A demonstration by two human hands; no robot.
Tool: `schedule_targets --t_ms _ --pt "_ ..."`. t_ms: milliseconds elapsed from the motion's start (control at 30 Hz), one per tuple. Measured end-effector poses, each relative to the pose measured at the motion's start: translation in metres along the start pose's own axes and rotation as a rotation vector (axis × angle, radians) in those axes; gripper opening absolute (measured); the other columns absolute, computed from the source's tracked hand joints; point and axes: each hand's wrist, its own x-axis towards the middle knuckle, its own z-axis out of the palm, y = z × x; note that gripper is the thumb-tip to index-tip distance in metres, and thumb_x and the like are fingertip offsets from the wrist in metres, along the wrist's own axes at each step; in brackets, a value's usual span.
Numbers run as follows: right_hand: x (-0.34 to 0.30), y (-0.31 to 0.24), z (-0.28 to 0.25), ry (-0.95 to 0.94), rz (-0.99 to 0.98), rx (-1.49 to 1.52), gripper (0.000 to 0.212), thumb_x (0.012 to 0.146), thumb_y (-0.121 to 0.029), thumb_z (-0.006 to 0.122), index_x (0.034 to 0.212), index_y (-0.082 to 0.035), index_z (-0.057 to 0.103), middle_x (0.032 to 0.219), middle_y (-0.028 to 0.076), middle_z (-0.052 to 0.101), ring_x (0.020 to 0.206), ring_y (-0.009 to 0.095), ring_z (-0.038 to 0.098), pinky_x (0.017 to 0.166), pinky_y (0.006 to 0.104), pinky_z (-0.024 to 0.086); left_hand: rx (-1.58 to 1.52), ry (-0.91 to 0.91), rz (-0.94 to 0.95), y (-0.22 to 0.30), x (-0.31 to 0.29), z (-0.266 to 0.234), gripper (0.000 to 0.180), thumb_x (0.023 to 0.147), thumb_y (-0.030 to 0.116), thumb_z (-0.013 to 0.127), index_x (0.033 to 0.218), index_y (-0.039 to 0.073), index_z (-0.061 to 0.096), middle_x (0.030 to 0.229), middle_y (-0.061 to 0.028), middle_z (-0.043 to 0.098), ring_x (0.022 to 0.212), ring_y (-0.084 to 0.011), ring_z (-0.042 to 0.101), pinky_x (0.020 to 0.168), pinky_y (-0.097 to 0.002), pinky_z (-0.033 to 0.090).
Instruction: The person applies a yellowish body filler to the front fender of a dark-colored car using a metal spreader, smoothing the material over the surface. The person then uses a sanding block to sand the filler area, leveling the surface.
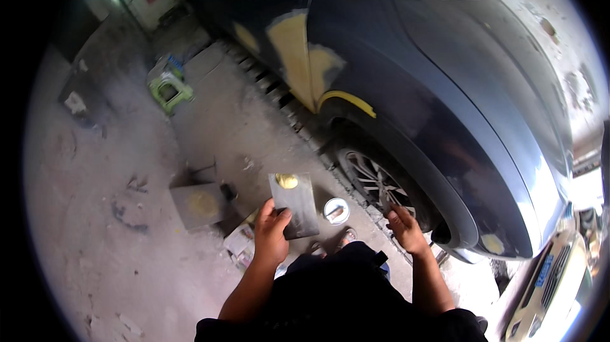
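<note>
My left hand (272,231) grips the lower left edge of a flat grey mixing board (297,205), thumb on top. A dollop of yellow body filler (287,181) sits near the board's far edge. My right hand (406,230) is closed around a small putty knife (384,203), whose narrow grey blade points away from me. It is held in front of the wheel (372,174) of a dark grey car (406,56). Dried yellow filler patches (290,43) cover parts of the door and fender, and a yellow strip (349,99) follows the wheel arch.
A white tub (336,211) stands on the floor by my feet. Left of it is a grey panel (196,206) with a yellowish stain. A green stool (170,91) stands farther off to the left. Another car's pale front end (546,285) is at the lower right.
</note>
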Motion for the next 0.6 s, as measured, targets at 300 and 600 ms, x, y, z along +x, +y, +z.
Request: schedule_targets --t_ms 300,600 --pt "0.095 -0.064 0.036 -0.224 -0.081 -0.058 0.053 0.094 -0.036 0.058 0.124 0.007 0.053 0.102 0.013 0.061 0.092 0.018 0.058 0.083 0.0299 0.045 0.018 0.174 0.064 0.039 0.038 -0.035 0.031 0.091 0.002 0.053 0.122 0.0 0.05 0.112 -0.0086 0.06 0.102 -0.013 0.055 0.092 -0.0282 0.041" --pt "0.178 -0.124 0.161 -0.232 -0.011 -0.271 0.048 0.088 -0.027 0.065 0.123 0.003 0.055 0.105 0.02 0.063 0.099 0.024 0.061 0.087 0.0318 0.046 -0.044 0.205 0.057 0.09 0.142 -0.15 0.029 0.09 0.003 0.056 0.119 0.0 0.051 0.108 -0.0077 0.062 0.098 -0.0127 0.056 0.091 -0.0278 0.042"
